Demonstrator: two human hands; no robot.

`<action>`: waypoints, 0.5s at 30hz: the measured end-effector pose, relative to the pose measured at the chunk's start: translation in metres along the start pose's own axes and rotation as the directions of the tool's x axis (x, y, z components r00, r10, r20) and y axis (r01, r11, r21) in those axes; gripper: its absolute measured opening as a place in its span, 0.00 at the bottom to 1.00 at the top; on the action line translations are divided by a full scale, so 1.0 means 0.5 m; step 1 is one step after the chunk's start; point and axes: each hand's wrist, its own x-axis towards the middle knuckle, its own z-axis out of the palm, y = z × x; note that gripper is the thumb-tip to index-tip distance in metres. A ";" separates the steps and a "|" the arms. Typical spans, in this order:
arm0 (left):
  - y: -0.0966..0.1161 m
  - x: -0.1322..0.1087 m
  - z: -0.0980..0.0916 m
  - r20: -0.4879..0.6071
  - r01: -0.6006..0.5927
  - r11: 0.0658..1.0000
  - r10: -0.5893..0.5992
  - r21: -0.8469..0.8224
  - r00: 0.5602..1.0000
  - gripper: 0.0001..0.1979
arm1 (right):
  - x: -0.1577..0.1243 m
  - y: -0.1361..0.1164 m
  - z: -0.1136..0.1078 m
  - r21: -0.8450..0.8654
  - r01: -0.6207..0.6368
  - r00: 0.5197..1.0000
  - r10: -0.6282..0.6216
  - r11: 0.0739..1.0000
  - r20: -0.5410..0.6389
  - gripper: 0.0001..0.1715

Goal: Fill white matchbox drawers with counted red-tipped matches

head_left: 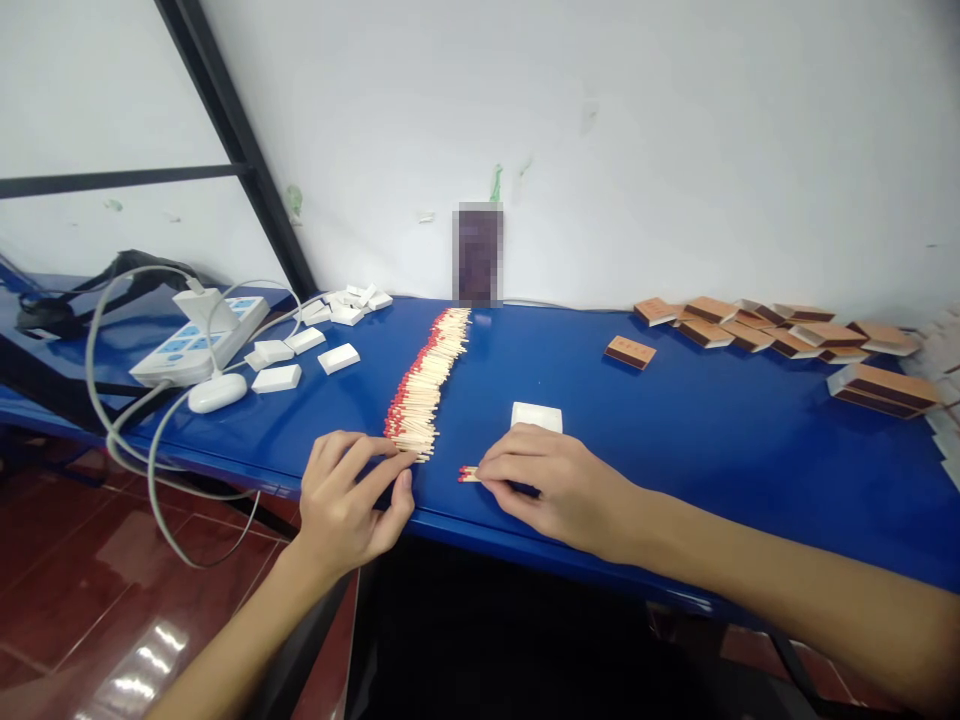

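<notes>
My right hand point(551, 485) is closed in a pinch around a few red-tipped matches point(467, 474), held low at the blue table top with their heads pointing left. Just behind it lies a small white matchbox tray point(537, 414), partly covered by my knuckles. My left hand point(356, 495) is at the table's front edge, thumb and index finger apart. Its fingertips touch the near end of a long row of matches point(425, 385). The row runs back toward the wall, red heads to the left.
White matchbox trays point(339, 358) lie at the back left, beside a power strip point(206, 340) with looping white cables. Brown matchboxes point(739, 325) are heaped at the back right, with a single matchbox point(631, 351) nearer the middle. A blurred dark object point(478, 255) stands against the wall.
</notes>
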 end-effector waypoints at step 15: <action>0.002 -0.004 0.002 -0.020 0.050 0.999 -0.050 -0.018 0.999 0.08 | 0.000 -0.001 -0.003 0.008 0.040 0.999 -0.040 0.999 0.014 0.10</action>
